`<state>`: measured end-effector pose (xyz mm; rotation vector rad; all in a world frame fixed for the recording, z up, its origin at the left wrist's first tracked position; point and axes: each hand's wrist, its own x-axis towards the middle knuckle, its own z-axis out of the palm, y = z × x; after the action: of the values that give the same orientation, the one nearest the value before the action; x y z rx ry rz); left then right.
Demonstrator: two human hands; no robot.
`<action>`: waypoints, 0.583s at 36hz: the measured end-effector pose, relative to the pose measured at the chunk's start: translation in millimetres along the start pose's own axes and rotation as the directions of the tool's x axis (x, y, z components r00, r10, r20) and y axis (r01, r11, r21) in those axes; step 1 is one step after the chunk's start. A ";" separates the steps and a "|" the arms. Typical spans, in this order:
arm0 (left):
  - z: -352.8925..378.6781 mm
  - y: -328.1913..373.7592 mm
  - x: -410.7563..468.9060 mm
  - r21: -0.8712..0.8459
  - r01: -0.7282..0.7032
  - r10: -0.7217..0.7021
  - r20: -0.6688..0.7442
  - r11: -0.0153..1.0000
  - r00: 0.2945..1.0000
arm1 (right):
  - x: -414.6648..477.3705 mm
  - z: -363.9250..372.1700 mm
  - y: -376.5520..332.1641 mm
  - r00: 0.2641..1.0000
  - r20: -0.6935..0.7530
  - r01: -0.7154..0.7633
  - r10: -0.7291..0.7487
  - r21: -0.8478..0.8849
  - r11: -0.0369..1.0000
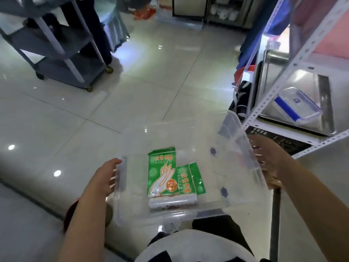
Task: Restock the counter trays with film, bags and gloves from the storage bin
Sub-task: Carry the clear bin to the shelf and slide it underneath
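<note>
Both bare forearms were extended forward and slightly inward; the left hand (104,178) was held palm inward, fingers (115,163) curled forward and loosely parted; the right hand (272,163) was held palm inward at a higher level, fingers (257,155) spread and partly bent; wrists were kept nearly straight.

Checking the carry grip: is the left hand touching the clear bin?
Touching. The head view shows the left hand wrapped on the clear bin's left handle.

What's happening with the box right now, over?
Left hand and right hand grip clear bin. Two glove packs, film roll inside. Nothing in the way.
</note>
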<state>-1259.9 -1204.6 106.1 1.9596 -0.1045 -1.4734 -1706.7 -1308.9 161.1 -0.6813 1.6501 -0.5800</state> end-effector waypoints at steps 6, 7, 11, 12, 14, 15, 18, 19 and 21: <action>16.7 98.7 56.6 0.000 -0.053 0.053 0.026 0.999 0.998 | 74.9 22.3 -82.8 0.999 0.050 0.013 -0.013 -0.001 1.000; 22.1 114.6 66.6 0.002 -0.061 0.061 0.026 0.998 0.998 | 92.2 26.8 -95.0 0.998 0.054 0.014 -0.014 -0.006 1.000; 47.8 182.3 102.1 0.006 -0.075 0.075 -0.010 0.997 0.997 | 171.2 46.6 -147.8 0.998 0.063 -0.012 0.012 0.002 1.000; 54.1 200.7 110.8 0.009 -0.073 0.073 -0.018 0.997 0.997 | 190.7 51.5 -162.3 0.997 0.065 -0.029 0.029 0.013 0.999; 65.2 236.7 125.7 0.019 -0.059 0.059 -0.024 0.998 0.998 | 226.9 59.2 -191.1 0.995 0.088 -0.048 0.046 0.017 0.999; 70.8 255.6 133.2 0.023 -0.051 0.051 -0.026 0.998 0.998 | 243.7 62.2 -206.0 0.994 0.101 -0.052 0.050 0.014 0.999; 86.5 312.4 155.6 0.029 -0.025 0.026 -0.046 0.999 0.999 | 289.5 69.9 -254.1 0.992 0.112 -0.053 0.049 0.040 0.998; 91.5 330.1 164.1 0.029 -0.023 0.025 -0.051 0.999 0.998 | 303.4 72.7 -270.3 0.992 0.116 -0.059 0.053 0.044 0.997; 101.6 365.4 181.7 0.019 -0.034 0.035 -0.045 0.999 0.998 | 330.0 79.5 -301.7 0.990 0.132 -0.058 0.052 0.046 0.997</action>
<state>-1166.8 -1612.9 144.7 1.9951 -0.1317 -1.4103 -1635.0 -1756.2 129.7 -0.6227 1.5231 -0.5243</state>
